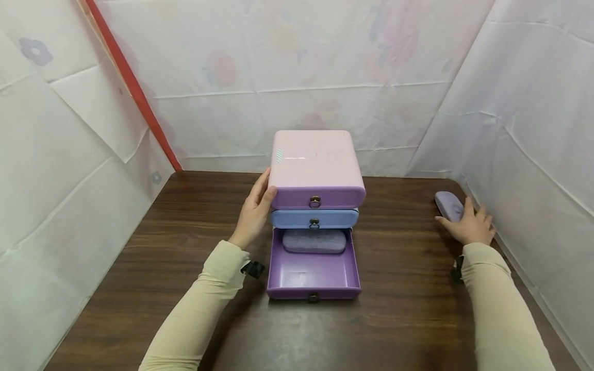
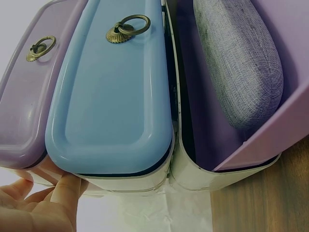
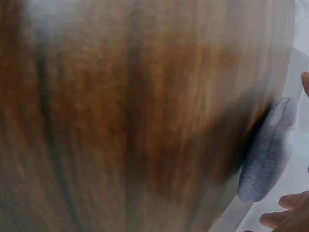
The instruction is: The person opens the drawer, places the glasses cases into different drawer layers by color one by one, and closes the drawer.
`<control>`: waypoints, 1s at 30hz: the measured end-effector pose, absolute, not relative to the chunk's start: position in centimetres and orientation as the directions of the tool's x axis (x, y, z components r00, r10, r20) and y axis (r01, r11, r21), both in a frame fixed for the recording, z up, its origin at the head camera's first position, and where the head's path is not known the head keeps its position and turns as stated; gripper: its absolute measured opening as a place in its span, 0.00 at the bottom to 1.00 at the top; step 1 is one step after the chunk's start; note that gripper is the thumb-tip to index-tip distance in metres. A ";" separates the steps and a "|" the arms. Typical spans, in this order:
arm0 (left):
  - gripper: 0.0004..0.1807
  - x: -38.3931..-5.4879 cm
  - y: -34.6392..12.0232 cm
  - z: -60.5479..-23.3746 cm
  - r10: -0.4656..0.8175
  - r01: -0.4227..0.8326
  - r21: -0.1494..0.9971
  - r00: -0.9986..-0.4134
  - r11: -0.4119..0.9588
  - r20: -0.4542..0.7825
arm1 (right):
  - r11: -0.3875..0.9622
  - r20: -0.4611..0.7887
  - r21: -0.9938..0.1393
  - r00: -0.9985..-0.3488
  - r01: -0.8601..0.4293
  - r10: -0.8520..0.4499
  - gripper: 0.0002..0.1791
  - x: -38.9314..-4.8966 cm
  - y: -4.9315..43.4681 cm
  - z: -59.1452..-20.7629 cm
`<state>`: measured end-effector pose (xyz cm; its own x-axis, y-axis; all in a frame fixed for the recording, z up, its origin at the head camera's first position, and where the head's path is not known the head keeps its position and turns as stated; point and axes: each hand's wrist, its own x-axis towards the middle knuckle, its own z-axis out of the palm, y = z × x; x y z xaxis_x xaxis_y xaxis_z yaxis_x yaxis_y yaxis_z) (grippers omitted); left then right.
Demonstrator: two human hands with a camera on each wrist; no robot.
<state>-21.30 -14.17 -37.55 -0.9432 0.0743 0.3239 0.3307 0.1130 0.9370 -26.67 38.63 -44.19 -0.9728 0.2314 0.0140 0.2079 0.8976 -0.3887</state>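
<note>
Pink cabinet (image 1: 315,159), purple drawer (image 1: 313,273)

Blurred wooden table (image 3: 120,121); grey fabric case (image 3: 265,150) at edge, fingertips (image 3: 282,218) near.

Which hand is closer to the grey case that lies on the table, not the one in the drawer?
Right. The right hand touches the grey case by the table's right edge; the left hand rests on the drawer unit, far away.

One cabinet, three drawers, two cases, two hands.
At frame centre, one cabinet (image 1: 316,159) has three drawers: top (image 1: 317,198), blue (image 1: 314,219), and open purple (image 1: 313,275). Two grey cases: one (image 1: 314,240) in the open drawer, one (image 1: 449,205) at right. Three ring pulls. Two hands: left (image 1: 252,214), right (image 1: 471,226).
</note>
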 end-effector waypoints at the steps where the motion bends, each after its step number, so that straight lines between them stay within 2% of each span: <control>1: 0.29 -21.3 -14.2 -37.5 0.074 0.335 0.936 -0.942 0.112 0.328 | 0.897 0.005 -0.387 -0.972 0.215 0.236 0.62 -26.7 38.7 -44.4; 15: 0.29 -21.2 -14.5 -37.6 0.078 0.336 0.936 -0.941 0.103 0.329 | 0.884 -0.082 -0.381 -0.963 0.269 0.258 0.46 -27.5 38.9 -46.0; 26: 0.29 -21.2 -14.4 -37.4 0.081 0.321 0.942 -0.946 0.094 0.314 | 0.891 -0.023 -0.373 -0.963 0.258 0.269 0.40 -27.4 38.5 -45.9; 30: 0.30 -20.4 -14.2 -36.3 0.088 0.311 0.946 -0.949 0.096 0.303 | 0.898 0.020 -0.377 -0.968 0.224 0.250 0.38 -27.2 38.2 -45.4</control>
